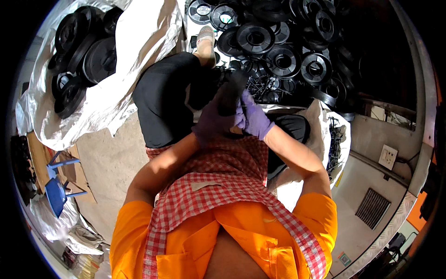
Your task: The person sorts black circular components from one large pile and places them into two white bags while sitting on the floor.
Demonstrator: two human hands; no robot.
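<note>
Both my hands wear purple gloves and meet over my lap. My left hand (213, 122) is closed around a black plastic part (231, 95), which looks smeared and dark, so its exact shape is unclear. Against its right side, my right hand (256, 117) has its fingers bent onto the same part. Just beyond them lies a heap of thin black plastic sticks (260, 87). Farther out, many round black spools (255, 38) with open centres are piled on a white surface.
On the left a big white woven sack (148, 32) holds more black spools (100, 60). Another white sack (343, 139) with thin black pieces is beside my right arm. A blue stool (56, 193) lies at the left; a wall socket (388, 157) is at the right.
</note>
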